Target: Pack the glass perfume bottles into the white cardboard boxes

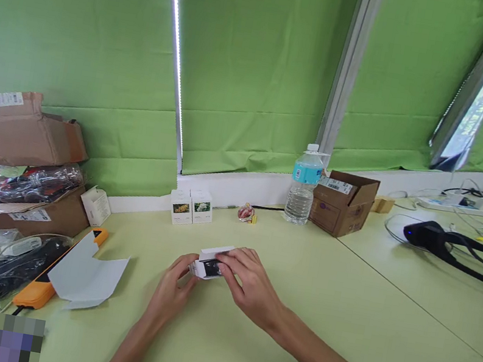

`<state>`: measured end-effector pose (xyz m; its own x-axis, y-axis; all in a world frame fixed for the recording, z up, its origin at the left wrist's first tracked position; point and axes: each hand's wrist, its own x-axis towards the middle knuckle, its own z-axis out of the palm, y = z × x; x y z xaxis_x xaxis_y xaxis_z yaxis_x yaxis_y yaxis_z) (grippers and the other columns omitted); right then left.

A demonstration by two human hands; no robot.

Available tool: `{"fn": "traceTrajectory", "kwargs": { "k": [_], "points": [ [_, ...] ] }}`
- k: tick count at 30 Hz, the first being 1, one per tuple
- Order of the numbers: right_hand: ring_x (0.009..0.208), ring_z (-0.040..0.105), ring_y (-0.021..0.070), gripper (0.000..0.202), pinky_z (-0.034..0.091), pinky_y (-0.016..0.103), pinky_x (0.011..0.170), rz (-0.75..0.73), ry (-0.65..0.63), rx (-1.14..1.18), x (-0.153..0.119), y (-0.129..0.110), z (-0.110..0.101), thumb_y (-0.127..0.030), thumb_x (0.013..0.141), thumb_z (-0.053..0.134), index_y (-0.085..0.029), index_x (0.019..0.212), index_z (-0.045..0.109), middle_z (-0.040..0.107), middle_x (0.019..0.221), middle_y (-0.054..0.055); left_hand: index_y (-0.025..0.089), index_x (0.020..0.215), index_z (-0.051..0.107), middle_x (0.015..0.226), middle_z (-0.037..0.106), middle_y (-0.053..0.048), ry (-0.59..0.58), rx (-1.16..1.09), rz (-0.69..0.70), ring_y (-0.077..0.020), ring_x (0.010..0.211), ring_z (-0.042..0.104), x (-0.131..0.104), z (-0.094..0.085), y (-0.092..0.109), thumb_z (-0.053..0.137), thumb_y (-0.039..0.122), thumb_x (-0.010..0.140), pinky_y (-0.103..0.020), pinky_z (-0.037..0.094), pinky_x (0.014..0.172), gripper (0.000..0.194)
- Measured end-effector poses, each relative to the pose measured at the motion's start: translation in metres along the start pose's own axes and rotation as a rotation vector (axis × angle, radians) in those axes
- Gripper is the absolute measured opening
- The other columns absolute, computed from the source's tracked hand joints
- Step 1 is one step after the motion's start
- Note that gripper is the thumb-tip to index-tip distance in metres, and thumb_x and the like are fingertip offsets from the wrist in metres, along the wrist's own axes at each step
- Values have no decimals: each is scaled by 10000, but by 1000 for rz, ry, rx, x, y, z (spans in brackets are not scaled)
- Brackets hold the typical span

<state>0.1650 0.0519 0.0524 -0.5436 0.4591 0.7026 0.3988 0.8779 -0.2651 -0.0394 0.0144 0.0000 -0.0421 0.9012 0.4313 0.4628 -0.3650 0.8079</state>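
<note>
A small white box (207, 255) with a raised flap is between my hands, just above or on the table; I cannot tell which. Inside its opening shows a dark item (211, 268), too small to name. My left hand (175, 287) is closed on the box's left end, thumb in front and fingers behind. From the right, my right hand (252, 285) pinches the box's other end near the flap, its fingertips close to the dark item. Beyond them stand two small white boxes (191, 208) with flower pictures on their fronts.
At the back are a water bottle (301, 194), a brown carton (341, 213) and a small red-and-gold item (246, 212). Cut white paper (88, 279), an orange-edged device (35, 295) and stacked cartons (22, 132) fill the left. Black glasses (431, 237) and cables lie right.
</note>
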Motion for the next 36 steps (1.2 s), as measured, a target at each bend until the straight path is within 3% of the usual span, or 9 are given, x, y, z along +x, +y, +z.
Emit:
{"fn": "traceTrajectory", "kwargs": {
  "k": [5,10,15,18,21,26,28,32,36],
  "points": [
    [811,562,175,78,422,365,804,36,72,42,-1,7,6,-221,900,537,-204,913,611,672,829,25,262,1177,561,1214,593,-48,-19,8,6,-185,1123,562,0,-1,0,537,213,825,-339,500,931,356],
    [879,567,200,140,433,395,823,-87,28,-41,-3,6,10,-224,905,524,-210,923,662,691,885,43,263,1187,549,1221,587,-49,-5,6,-20,-183,1116,567,-1,1,-3,533,223,830,-333,505,921,359],
    [961,593,191,189,479,372,857,-124,27,-28,-4,5,8,-200,912,496,-207,1012,656,687,997,44,246,1208,534,1238,587,-61,19,-10,-29,-191,1115,575,0,1,-4,529,261,846,-346,487,946,363],
    [1050,594,179,245,502,337,899,-90,64,19,-5,7,6,-198,922,468,-197,1114,620,627,1184,71,235,1238,513,1258,584,-78,12,-34,-39,-211,1141,566,2,-1,-1,511,313,867,-377,466,969,379],
    [1117,572,183,307,496,345,952,-47,52,55,-5,8,5,-219,922,461,-208,1210,567,600,1234,74,238,1272,464,1266,580,-85,7,-34,-37,-219,1174,546,2,-2,1,493,332,883,-403,436,995,401],
    [1159,543,189,387,482,373,987,-16,7,92,-6,8,6,-224,909,474,-239,1296,495,589,1249,64,246,1320,315,1275,550,-102,164,53,22,-209,1147,569,-1,2,-9,526,312,872,-408,446,971,500],
    [1175,528,189,406,474,374,997,-8,-10,112,-6,7,6,-215,902,482,-244,1306,480,577,1264,63,252,1290,361,1277,533,-97,186,132,78,-210,1153,560,-1,2,-13,516,306,878,-416,448,973,443],
    [1160,536,188,417,487,375,978,17,-8,162,-6,5,5,-204,903,474,-253,1317,461,582,1253,63,293,1227,485,1270,525,-65,123,198,144,-201,1197,513,-1,-2,-8,447,292,908,-401,448,993,321],
    [1151,538,195,384,495,393,958,-5,46,161,-4,7,4,-197,918,436,-259,1293,485,585,1239,70,300,1206,534,1264,537,-51,72,98,97,-190,1161,534,0,-7,5,452,299,905,-351,499,941,311]
  ]
}}
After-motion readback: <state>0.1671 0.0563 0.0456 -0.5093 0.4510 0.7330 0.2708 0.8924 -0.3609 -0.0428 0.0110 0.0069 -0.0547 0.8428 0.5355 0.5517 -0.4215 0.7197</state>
